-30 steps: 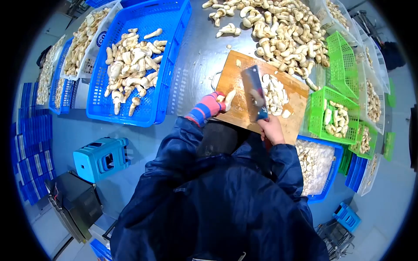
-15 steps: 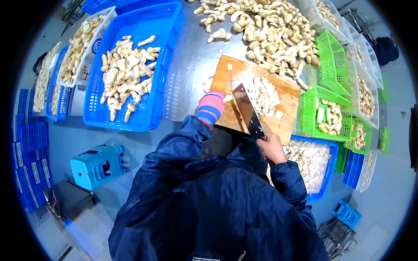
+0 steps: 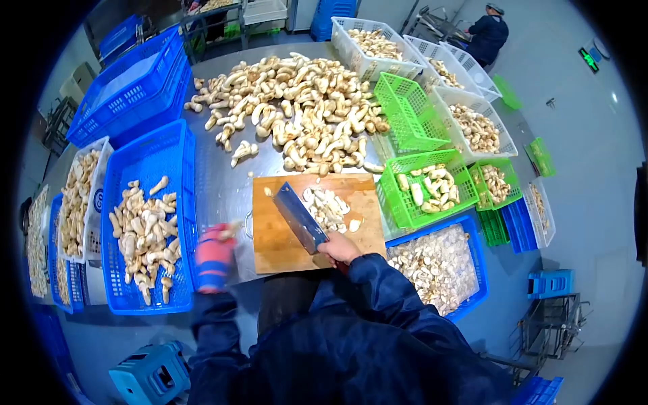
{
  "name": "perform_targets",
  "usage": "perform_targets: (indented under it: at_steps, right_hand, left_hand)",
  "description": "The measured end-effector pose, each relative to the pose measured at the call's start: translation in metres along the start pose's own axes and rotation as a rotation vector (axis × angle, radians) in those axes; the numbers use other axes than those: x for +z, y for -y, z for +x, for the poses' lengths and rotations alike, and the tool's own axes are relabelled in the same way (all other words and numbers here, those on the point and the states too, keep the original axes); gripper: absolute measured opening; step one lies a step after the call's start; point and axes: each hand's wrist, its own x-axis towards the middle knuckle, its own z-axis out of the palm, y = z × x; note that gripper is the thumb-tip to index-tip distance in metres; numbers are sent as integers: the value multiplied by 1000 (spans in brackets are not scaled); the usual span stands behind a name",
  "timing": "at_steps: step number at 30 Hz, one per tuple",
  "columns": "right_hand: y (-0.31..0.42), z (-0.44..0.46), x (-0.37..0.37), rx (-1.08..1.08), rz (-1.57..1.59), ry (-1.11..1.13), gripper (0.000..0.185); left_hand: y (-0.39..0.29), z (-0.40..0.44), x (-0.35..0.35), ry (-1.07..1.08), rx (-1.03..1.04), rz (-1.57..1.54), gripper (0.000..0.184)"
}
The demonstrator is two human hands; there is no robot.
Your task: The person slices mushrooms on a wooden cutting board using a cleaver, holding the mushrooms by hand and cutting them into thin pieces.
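Note:
In my right hand (image 3: 341, 248) is the handle of a cleaver (image 3: 300, 217), its broad dark blade slanting across the wooden cutting board (image 3: 277, 244). Sliced white mushroom pieces (image 3: 327, 208) lie beside the blade. My left hand (image 3: 214, 258), in a pink and blue striped glove, is off the board's left side, close to the blue basket. It is smeared by motion, with a pale mushroom piece (image 3: 233, 227) showing at its fingertips. Inside the blue basket (image 3: 187, 196) lies a heap of whole mushrooms (image 3: 145, 233).
A large mushroom pile (image 3: 304, 108) covers the metal table behind the board. Green baskets (image 3: 405, 209) stand at the right, one holding trimmed mushrooms. A blue tray (image 3: 482, 270) of slices sits low at the right. Another person (image 3: 489, 35) is at the far right.
My left hand has swung left from the board towards the blue basket. The cleaver stays in my right hand over the board. The view has shifted, showing more of the room's far side.

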Motion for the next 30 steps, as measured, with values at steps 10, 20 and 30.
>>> perform_targets:
  at_steps: [10,20,30]
  right_hand:
    - [-7,-63,-31,-28,292,-295,16]
    - [-33,-32,-98,-63,-252,-811,24]
    - [50,70,-149,-200,-354,-1011,24]
  left_hand:
    - [63,40,-138,-287,-256,701,75]
    - [-17,114,47,114,153,167,70]
    - [5,179,149,138,-214,-495,80]
